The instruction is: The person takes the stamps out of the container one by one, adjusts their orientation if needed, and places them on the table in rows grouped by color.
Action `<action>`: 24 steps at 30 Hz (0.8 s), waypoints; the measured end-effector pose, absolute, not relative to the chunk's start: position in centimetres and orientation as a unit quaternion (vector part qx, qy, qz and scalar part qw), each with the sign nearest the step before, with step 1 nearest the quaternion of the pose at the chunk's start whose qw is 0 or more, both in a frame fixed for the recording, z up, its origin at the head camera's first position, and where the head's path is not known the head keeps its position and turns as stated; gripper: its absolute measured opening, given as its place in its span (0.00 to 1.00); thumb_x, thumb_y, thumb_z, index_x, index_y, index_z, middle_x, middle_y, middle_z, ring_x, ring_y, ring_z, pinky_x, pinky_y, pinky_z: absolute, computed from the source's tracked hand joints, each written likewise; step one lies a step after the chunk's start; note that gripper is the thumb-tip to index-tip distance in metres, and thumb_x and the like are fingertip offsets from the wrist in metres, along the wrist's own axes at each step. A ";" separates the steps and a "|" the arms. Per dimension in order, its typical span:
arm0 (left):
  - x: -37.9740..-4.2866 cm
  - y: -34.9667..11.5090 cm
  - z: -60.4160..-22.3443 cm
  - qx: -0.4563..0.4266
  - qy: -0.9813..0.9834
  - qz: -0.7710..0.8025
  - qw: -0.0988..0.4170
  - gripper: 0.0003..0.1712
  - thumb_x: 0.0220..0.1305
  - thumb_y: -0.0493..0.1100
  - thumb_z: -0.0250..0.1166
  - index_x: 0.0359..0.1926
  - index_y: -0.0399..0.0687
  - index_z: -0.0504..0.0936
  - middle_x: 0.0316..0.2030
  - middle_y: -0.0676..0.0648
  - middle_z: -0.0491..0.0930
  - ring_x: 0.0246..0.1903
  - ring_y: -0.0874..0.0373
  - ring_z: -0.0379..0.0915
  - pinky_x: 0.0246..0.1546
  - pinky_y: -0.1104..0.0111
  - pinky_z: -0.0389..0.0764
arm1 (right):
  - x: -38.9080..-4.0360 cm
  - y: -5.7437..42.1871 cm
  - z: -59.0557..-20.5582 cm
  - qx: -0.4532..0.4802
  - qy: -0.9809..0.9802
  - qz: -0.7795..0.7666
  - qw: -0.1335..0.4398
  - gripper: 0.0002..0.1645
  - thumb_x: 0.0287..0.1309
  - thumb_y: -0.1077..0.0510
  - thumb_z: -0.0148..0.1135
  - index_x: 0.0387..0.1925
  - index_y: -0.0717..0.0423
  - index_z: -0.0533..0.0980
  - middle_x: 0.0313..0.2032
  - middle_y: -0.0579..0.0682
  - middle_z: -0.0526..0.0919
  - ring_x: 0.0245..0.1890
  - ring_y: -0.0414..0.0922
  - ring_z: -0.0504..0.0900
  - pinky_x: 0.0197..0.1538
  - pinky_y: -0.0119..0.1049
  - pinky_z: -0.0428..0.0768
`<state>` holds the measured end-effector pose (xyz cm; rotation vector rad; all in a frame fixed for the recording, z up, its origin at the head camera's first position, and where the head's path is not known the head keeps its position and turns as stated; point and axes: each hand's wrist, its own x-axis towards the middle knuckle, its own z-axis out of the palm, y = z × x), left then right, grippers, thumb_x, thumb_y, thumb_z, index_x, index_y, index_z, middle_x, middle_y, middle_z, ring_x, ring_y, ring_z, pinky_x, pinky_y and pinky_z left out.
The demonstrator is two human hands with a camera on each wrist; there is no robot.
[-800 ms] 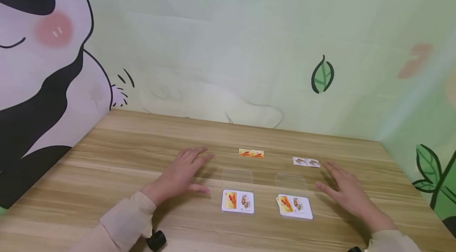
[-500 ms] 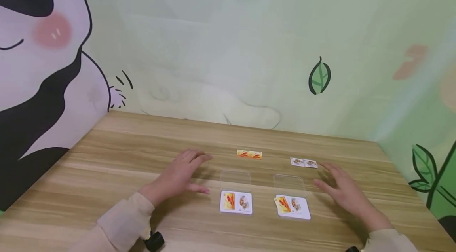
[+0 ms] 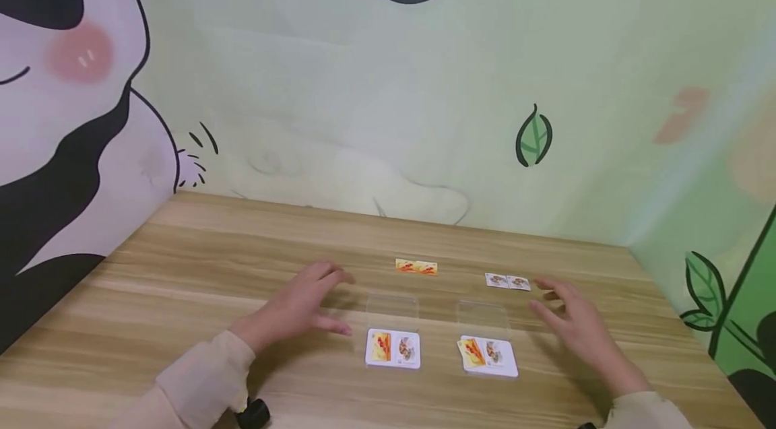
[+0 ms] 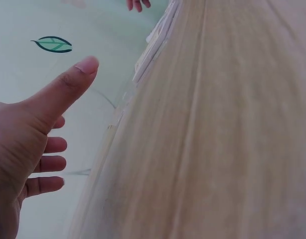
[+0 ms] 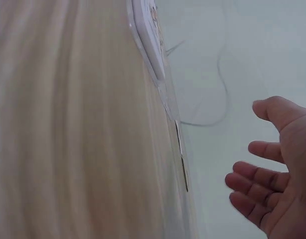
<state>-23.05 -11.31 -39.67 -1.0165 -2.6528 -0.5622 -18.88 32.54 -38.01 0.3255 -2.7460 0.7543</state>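
Observation:
My left hand hovers over the wooden table with relaxed fingers, left of a clear case holding a stack of white cards. Its thumb is spread from the fingers, and nothing is in the palm. On the other side my right hand is likewise bare, its fingers loosely bent. It is nearest to two small white picture stickers lying side by side. A second white card stack rests in another clear case; the orange picture on it sits tilted over the left edge.
Both cases have their transparent lids folded back flat on the table. Two small orange-and-yellow picture pieces lie farther back. Behind the table rises a green wall painted with leaves and a panda.
The head view has turned slightly, so everything sits a little farther left and lower. My right fingers are bent slightly more. The cards and cases have stayed put on the table.

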 end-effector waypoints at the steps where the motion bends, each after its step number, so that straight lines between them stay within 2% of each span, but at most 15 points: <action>1: -23.0 -11.3 -39.6 -0.347 -0.910 -0.195 0.119 0.46 0.37 0.65 0.75 0.57 0.48 0.75 0.50 0.48 0.75 0.51 0.52 0.73 0.55 0.57 0.77 | -18.8 32.4 -38.0 0.113 -0.948 0.262 0.144 0.27 0.64 0.53 0.58 0.58 0.66 0.70 0.52 0.64 0.78 0.47 0.54 0.79 0.44 0.39 0.80; 4: -22.9 -11.2 -39.6 -0.343 -0.910 -0.203 0.111 0.44 0.39 0.64 0.75 0.56 0.49 0.75 0.50 0.49 0.75 0.51 0.52 0.73 0.54 0.57 0.77 | -18.8 31.8 -37.7 0.108 -0.942 0.270 0.169 0.23 0.63 0.55 0.60 0.55 0.65 0.73 0.49 0.60 0.80 0.42 0.40 0.78 0.37 0.28 0.77; 7: -22.8 -11.1 -39.5 -0.341 -0.910 -0.211 0.107 0.41 0.40 0.64 0.75 0.54 0.51 0.76 0.50 0.49 0.75 0.52 0.53 0.72 0.55 0.57 0.77 | -18.9 31.2 -37.4 0.109 -0.933 0.285 0.191 0.18 0.61 0.58 0.61 0.50 0.65 0.76 0.45 0.58 0.82 0.37 0.29 0.73 0.34 0.26 0.76; 9: -22.8 -11.1 -39.6 -0.342 -0.909 -0.217 0.104 0.40 0.41 0.63 0.74 0.54 0.51 0.76 0.50 0.50 0.75 0.53 0.52 0.72 0.55 0.56 0.76 | -18.9 30.8 -37.4 0.113 -0.928 0.294 0.200 0.15 0.60 0.60 0.62 0.47 0.65 0.77 0.41 0.56 0.83 0.34 0.25 0.72 0.33 0.26 0.77; 15: -22.4 -11.0 -39.6 -0.346 -0.905 -0.229 0.096 0.38 0.41 0.62 0.74 0.52 0.50 0.77 0.50 0.49 0.75 0.52 0.51 0.72 0.54 0.56 0.77 | -18.8 29.8 -37.2 0.117 -0.920 0.317 0.199 0.12 0.59 0.62 0.63 0.44 0.63 0.78 0.34 0.52 0.84 0.31 0.25 0.73 0.31 0.27 0.77; 24: -21.9 -10.8 -40.0 -0.357 -0.899 -0.237 0.091 0.36 0.42 0.61 0.75 0.51 0.49 0.78 0.48 0.50 0.77 0.50 0.53 0.73 0.53 0.56 0.77 | -18.4 28.1 -36.6 0.124 -0.910 0.348 0.187 0.10 0.59 0.62 0.63 0.43 0.62 0.78 0.34 0.52 0.83 0.30 0.27 0.73 0.31 0.26 0.76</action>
